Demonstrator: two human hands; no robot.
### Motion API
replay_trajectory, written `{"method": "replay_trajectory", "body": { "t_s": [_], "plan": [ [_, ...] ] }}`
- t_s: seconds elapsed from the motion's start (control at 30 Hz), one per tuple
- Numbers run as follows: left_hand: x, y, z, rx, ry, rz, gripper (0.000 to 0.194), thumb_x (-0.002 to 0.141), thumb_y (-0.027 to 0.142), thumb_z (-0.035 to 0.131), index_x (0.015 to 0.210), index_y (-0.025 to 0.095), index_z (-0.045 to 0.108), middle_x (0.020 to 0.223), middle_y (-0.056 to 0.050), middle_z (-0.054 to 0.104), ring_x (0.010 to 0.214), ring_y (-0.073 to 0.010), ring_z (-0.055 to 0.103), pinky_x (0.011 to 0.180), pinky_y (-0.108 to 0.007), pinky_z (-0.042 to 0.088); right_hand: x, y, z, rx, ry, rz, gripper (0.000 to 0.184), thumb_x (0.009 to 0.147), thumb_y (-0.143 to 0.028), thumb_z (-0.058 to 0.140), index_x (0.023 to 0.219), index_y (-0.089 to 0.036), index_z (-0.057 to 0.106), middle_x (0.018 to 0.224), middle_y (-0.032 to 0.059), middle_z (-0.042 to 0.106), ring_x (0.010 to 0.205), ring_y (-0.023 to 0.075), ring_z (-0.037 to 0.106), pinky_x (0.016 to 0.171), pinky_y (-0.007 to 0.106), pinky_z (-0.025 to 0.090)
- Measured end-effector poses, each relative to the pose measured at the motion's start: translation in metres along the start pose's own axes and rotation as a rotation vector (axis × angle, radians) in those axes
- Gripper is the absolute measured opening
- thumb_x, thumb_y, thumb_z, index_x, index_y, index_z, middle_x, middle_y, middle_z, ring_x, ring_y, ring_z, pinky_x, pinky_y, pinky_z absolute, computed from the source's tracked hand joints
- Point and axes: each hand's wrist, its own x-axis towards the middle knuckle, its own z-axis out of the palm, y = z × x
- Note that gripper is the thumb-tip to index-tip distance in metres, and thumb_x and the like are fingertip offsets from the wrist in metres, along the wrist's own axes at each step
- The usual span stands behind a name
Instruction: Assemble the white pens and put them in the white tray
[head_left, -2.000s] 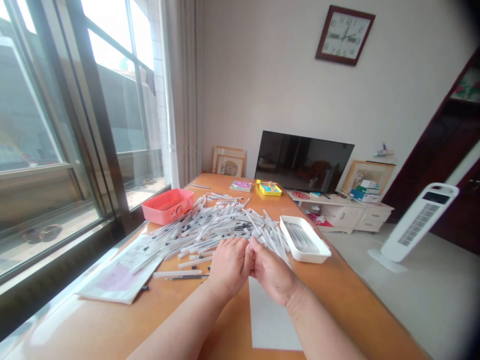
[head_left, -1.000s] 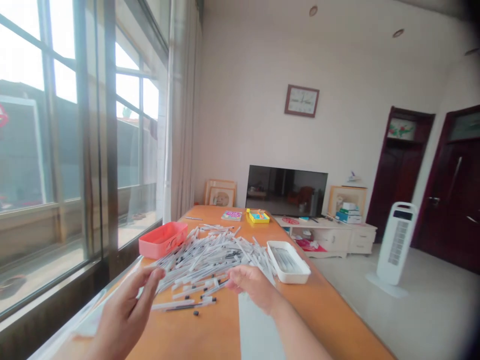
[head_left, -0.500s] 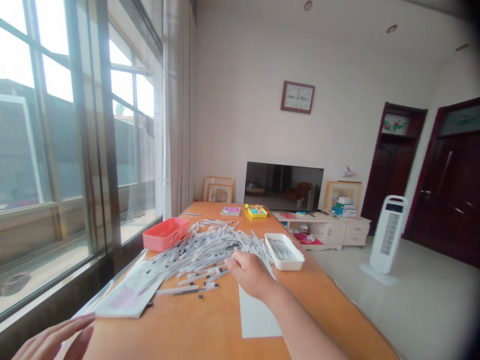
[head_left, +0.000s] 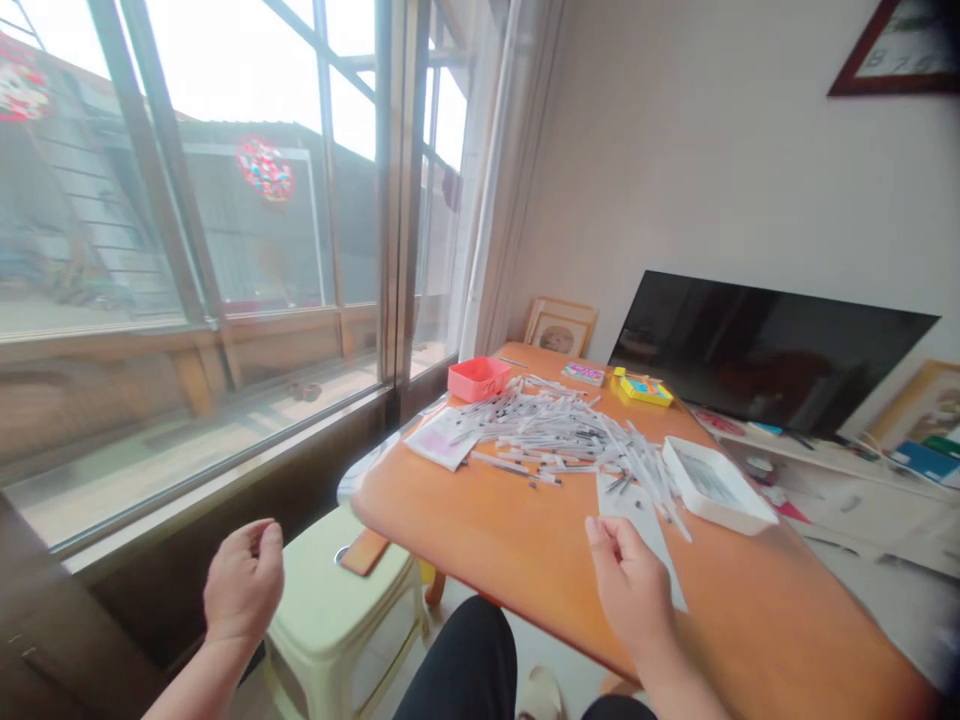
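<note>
Above the pale green stool (head_left: 330, 590), beside the table, my left hand (head_left: 246, 580) hangs with its fingers curled closed; no object shows in it. My right hand (head_left: 631, 575) is closed too, thumb against the fingers, over the near edge of a white paper sheet (head_left: 652, 540). Nothing sticks out of it. A large heap of clear pens (head_left: 555, 425) with dark tips spreads over the wooden table (head_left: 480, 510) beyond my hands. Right of the heap stands a white tray (head_left: 720, 490) with thin grey pieces inside.
A red basket (head_left: 478, 380) and a booklet (head_left: 442, 440) lie left of the pens. Farther back are a yellow box (head_left: 641, 388) and a small colourful pack (head_left: 583, 373). A brown phone-like slab (head_left: 364, 552) rests on the stool. A window (head_left: 262, 250) runs along the left.
My view has swung left and down, bringing the stool and my knees into sight. The left hand has gone from spread fingers to curled. My right hand has drawn back from the pens.
</note>
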Motion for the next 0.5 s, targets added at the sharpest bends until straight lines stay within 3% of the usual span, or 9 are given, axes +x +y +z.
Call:
{"method": "replay_trajectory", "body": {
  "t_s": [0.13, 0.23, 0.37, 0.5],
  "plan": [
    [-0.030, -0.052, 0.043, 0.113, -0.208, -0.049, 0.043, 0.092, 0.047, 0.042, 0.111, 0.014, 0.063, 0.107, -0.014, 0.071, 0.099, -0.0269, 0.066, 0.087, -0.035, 0.048, -0.002, 0.003, -0.003, -0.051, 0.017, 0.060, 0.041, 0.092, -0.060, 0.049, 0.089, -0.022, 0.064, 0.071, 0.0015, 0.065, 0.065, 0.0181, 0.057, 0.061, 0.025, 0.042],
    [-0.050, -0.072, 0.078, 0.253, -0.386, -0.077, 0.046, 0.092, 0.042, 0.038, 0.118, 0.012, 0.060, 0.118, -0.017, 0.068, 0.108, -0.0298, 0.064, 0.092, -0.038, 0.046, -0.003, 0.006, -0.003, -0.064, 0.000, 0.082, 0.040, 0.091, -0.061, 0.050, 0.091, -0.023, 0.064, 0.071, 0.0006, 0.066, 0.067, 0.0181, 0.059, 0.061, 0.024, 0.045],
    [-0.059, -0.070, 0.116, 0.334, -0.468, -0.081, 0.049, 0.089, 0.039, 0.041, 0.124, 0.010, 0.058, 0.123, -0.021, 0.064, 0.115, -0.0354, 0.061, 0.093, -0.045, 0.045, -0.003, 0.011, -0.001, -0.088, -0.018, 0.072, 0.039, 0.092, -0.060, 0.050, 0.091, -0.024, 0.064, 0.070, 0.0001, 0.065, 0.066, 0.0177, 0.061, 0.060, 0.023, 0.047],
    [-0.048, -0.058, 0.144, 0.389, -0.524, -0.005, 0.052, 0.086, 0.044, 0.043, 0.123, 0.013, 0.058, 0.119, -0.021, 0.064, 0.110, -0.0390, 0.061, 0.088, -0.049, 0.046, 0.000, 0.013, 0.002, -0.074, -0.016, 0.002, 0.039, 0.091, -0.059, 0.050, 0.085, -0.023, 0.065, 0.068, 0.0009, 0.066, 0.061, 0.0167, 0.061, 0.056, 0.021, 0.049]
  ]
}}
